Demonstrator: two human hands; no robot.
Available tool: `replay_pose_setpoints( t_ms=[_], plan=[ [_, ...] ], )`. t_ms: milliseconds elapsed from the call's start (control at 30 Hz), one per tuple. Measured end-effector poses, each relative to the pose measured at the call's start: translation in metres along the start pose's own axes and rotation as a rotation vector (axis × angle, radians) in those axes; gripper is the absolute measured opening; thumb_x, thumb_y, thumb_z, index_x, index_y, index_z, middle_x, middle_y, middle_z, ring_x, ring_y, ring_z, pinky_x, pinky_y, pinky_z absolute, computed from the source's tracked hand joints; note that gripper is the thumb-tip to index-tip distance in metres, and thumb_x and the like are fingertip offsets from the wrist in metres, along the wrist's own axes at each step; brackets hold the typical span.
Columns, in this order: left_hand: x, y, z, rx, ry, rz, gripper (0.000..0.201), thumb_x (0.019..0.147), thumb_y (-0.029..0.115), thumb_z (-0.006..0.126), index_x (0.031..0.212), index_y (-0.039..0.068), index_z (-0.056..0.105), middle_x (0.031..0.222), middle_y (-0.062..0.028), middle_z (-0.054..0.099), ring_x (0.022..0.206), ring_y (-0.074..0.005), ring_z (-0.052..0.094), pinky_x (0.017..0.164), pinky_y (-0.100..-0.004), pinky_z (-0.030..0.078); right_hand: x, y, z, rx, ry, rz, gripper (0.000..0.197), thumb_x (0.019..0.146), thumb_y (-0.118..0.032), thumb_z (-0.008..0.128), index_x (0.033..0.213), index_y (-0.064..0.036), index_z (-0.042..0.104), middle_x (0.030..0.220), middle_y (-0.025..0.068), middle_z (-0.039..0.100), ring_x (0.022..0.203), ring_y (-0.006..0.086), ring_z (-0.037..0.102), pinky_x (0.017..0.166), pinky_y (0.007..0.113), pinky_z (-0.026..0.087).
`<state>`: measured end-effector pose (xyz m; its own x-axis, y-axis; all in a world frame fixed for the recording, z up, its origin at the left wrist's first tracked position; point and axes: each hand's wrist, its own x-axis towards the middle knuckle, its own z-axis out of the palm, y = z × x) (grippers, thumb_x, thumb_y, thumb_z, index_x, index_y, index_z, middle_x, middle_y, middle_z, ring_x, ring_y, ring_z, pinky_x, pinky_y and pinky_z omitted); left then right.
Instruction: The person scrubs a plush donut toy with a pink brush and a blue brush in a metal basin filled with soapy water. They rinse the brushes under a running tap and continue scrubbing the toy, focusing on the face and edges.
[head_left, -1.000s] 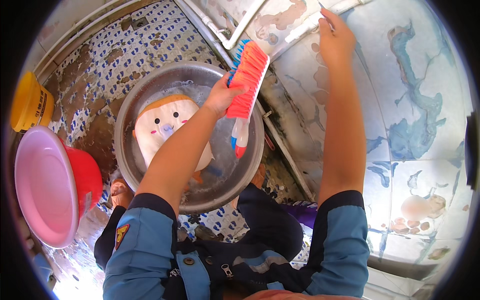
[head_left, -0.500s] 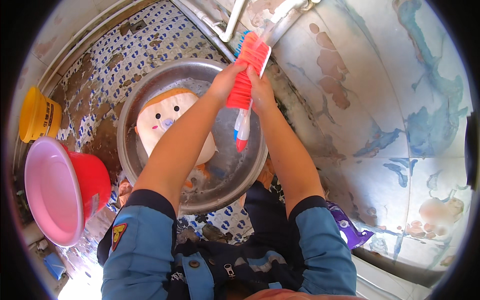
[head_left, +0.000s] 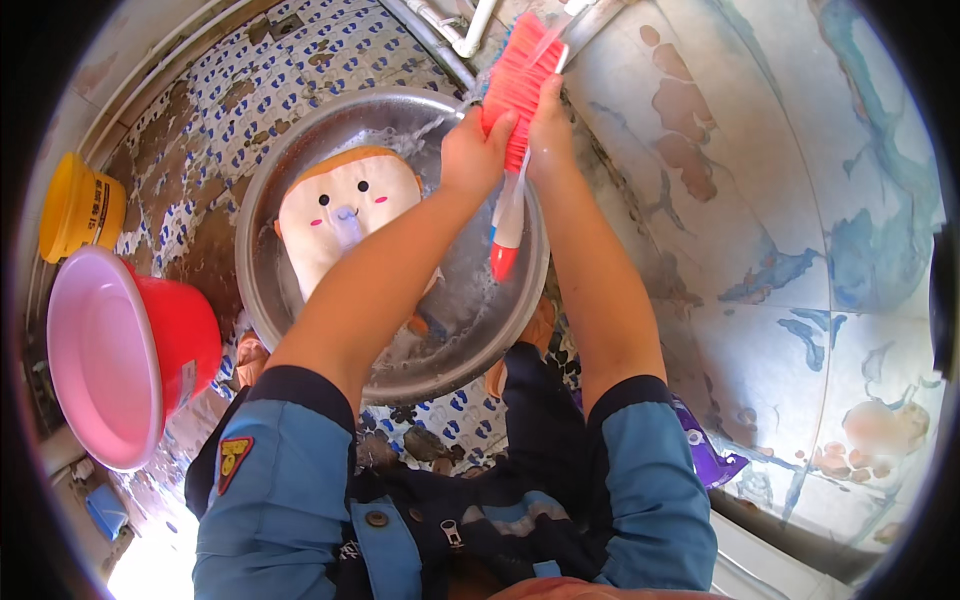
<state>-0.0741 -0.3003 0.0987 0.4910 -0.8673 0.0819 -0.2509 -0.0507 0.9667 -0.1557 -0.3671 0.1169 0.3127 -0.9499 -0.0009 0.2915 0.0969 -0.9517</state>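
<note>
Both my hands hold a scrubbing brush (head_left: 525, 80) with long orange-red bristles above the far right rim of a wide metal basin (head_left: 262, 315). My left hand (head_left: 470, 155) has its thumb on the bristles. Along the brush's white back lies my right hand (head_left: 549, 130). The pale handle with a red end hangs toward me, with a bit of blue beside it that may belong to a second brush mostly hidden behind. Water runs over the bristles and splashes into the basin. In the basin, a cream plush-like item (head_left: 330, 215) with a cartoon face lies in shallow water, partly covered by my left forearm.
A pink-red tub (head_left: 190, 330) lies tilted at the left, below a yellow bucket (head_left: 85, 210). White pipes (head_left: 475, 30) run along the far wall. A stained tiled wall (head_left: 760, 230) rises close on the right, with a purple packet (head_left: 705, 450) near its base.
My hands have moved the brush slightly up and to the right, and the bristles have tilted. The blue bristles seen behind it earlier are now hidden. Water now splashes left of the brush.
</note>
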Motion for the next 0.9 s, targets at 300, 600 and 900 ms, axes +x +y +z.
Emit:
replay_pose_setpoints(
  t_ms=[300,600,900],
  plan=[
    [0.026,-0.008,-0.003,-0.301,-0.016,-0.044,0.044,0.092,0.041,0.047,0.097,-0.001,0.062,0.088,-0.0214,0.064,0.083,-0.0316,0.063,0.074,-0.0369,0.047,-0.019,0.009,-0.009,0.069,-0.213,-0.104,0.084,0.083,-0.010,0.061,0.145,-0.0047,0.005,0.133,0.0110,0.042,0.113,0.0173,0.048,0.090,0.029,0.042],
    [0.081,0.056,0.008,0.049,-0.013,-0.038,0.079,0.077,0.068,0.051,0.112,-0.004,0.049,0.103,-0.0214,0.062,0.097,-0.0350,0.060,0.085,-0.0388,0.045,-0.018,0.011,-0.007,-0.019,-0.165,-0.161,0.092,0.075,0.003,0.063,0.146,-0.0055,0.005,0.131,0.0125,0.044,0.114,0.0183,0.049,0.084,0.028,0.047],
    [0.093,0.040,0.013,-0.116,0.083,0.056,0.048,0.088,0.046,0.051,0.090,-0.001,0.061,0.078,-0.0113,0.064,0.081,-0.0254,0.062,0.075,-0.0398,0.046,-0.023,0.016,-0.005,0.218,-0.272,-0.126,0.091,0.071,0.009,0.052,0.145,-0.0015,-0.001,0.136,0.0125,0.038,0.117,0.0187,0.046,0.092,0.027,0.040]
  ],
)
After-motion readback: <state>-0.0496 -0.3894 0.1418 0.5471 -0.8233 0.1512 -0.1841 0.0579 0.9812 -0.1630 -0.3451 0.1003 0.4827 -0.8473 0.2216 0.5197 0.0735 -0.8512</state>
